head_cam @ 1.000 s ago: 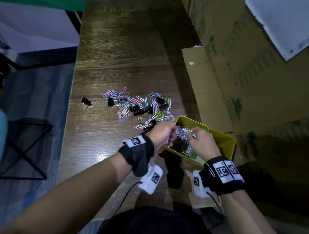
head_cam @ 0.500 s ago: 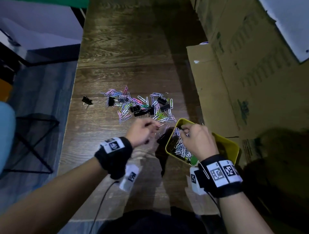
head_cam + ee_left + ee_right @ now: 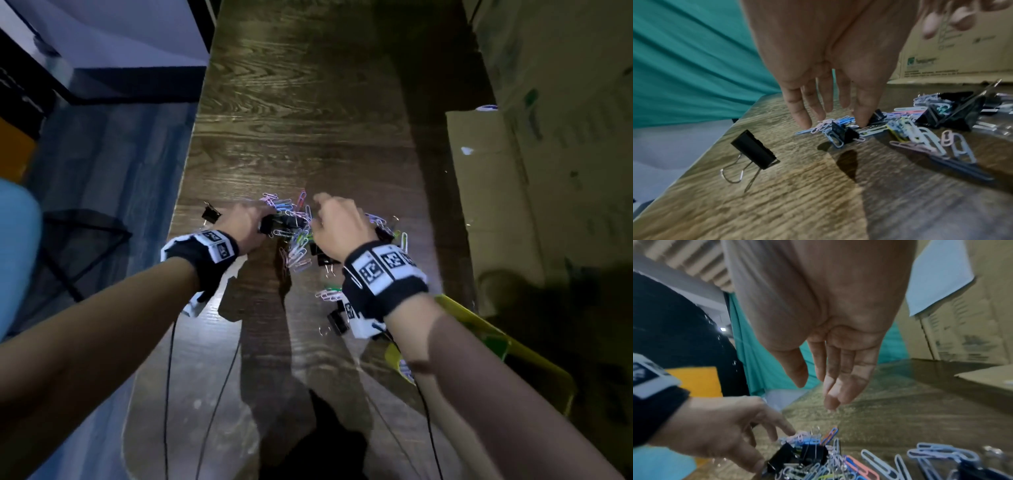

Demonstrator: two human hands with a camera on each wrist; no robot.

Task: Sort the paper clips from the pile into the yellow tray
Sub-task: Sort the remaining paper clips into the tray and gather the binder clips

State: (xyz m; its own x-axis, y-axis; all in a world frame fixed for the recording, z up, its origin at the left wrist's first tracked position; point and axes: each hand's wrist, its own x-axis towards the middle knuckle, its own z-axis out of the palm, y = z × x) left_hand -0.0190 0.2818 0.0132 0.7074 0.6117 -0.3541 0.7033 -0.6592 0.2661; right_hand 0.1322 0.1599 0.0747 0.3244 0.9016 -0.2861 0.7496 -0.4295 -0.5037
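A pile of coloured paper clips (image 3: 296, 236) mixed with black binder clips lies mid-table. My left hand (image 3: 251, 219) is at the pile's left edge; in the left wrist view its fingers (image 3: 803, 120) point straight down, tips touching the clips (image 3: 910, 129), holding nothing. My right hand (image 3: 329, 212) hovers over the pile's right side, fingers (image 3: 835, 386) straight and empty above the clips (image 3: 838, 459). The yellow tray (image 3: 541, 359) sits near right, mostly hidden by my right forearm, with a few clips visible inside.
One black binder clip (image 3: 210, 214) (image 3: 754, 151) lies alone near the table's left edge. Flattened cardboard (image 3: 486, 205) lines the right side of the table. More binder clips (image 3: 337, 320) lie between pile and tray. Cables run along the near table.
Both hands have left the yellow tray and moved forward to the pile. The left hand now touches the clips, and the right hand has opened, empty.
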